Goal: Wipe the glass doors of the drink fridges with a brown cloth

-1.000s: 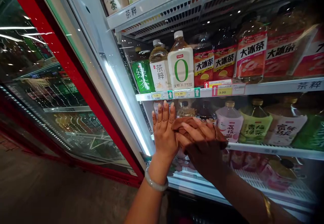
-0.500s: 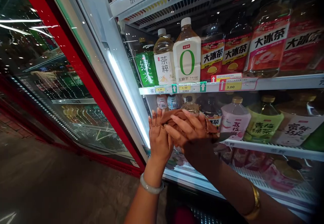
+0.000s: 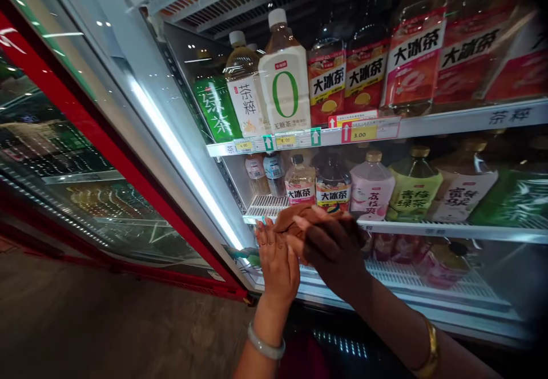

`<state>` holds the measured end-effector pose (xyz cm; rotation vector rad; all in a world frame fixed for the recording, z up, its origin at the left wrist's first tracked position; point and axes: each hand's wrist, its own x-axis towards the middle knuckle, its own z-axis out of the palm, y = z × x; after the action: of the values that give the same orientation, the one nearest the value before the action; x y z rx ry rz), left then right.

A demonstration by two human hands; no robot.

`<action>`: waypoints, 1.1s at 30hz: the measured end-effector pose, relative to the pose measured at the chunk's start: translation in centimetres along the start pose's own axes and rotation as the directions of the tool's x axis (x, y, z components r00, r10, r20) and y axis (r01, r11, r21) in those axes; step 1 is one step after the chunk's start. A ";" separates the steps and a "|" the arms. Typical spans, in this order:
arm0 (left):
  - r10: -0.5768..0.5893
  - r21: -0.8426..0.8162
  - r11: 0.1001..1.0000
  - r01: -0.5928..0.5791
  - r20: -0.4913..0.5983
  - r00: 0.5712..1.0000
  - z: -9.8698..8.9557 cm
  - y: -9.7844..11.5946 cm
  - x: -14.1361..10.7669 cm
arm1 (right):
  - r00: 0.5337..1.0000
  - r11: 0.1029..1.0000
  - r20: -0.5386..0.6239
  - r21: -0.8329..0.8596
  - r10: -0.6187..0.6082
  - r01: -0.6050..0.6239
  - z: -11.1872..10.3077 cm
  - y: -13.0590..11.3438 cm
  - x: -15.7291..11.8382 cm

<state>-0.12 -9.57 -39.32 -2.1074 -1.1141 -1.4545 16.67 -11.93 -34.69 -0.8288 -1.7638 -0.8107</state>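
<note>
A crumpled brown cloth (image 3: pixel 295 217) lies under the fingers of my right hand (image 3: pixel 336 250), which bend over it and grip it. My left hand (image 3: pixel 277 267) is beside it, fingers stretched out and held close together, its fingertips near the cloth's left edge. I cannot tell whether they touch the cloth. A pale bangle (image 3: pixel 265 342) circles my left wrist and a gold bracelet (image 3: pixel 430 347) my right one. Both hands are in front of a lit drinks cooler, level with its middle shelf (image 3: pixel 394 228). Part of the cloth is hidden by the right hand.
Upper-shelf bottles include a white-labelled one (image 3: pixel 283 91) and a green-labelled one (image 3: pixel 217 108). More bottles, such as a pink-labelled one (image 3: pixel 371 190), stand below. A bright light strip (image 3: pixel 184 162) and red door frame (image 3: pixel 141 179) run along the left, above dark floor (image 3: pixel 107 316).
The view has shifted, so the shelves sit further left and slightly higher. Both hands and the cloth are lower against the shelves, uncovering bottles on the middle shelf.
</note>
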 end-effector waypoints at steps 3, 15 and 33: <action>-0.014 -0.018 1.000 0.014 0.020 1.000 1.7 2.3 -0.7 | 0.990 0.990 -0.068 -0.070 0.120 -0.124 -2.1 1.6 -2.4; 0.067 -0.062 0.996 -0.063 0.073 0.995 6.5 9.2 -2.2 | 0.956 0.935 -0.185 -0.233 0.229 -0.269 -8.3 6.8 -6.1; 0.248 -0.174 0.957 -0.230 0.093 0.964 12.1 22.4 -0.9 | 0.923 0.915 -0.211 -0.181 0.322 -0.361 -15.0 12.2 -13.8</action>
<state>24.38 -16.05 -41.89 -2.3688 -0.7646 -1.3647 37.97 -19.94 -41.58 -1.1379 -1.3364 -0.8198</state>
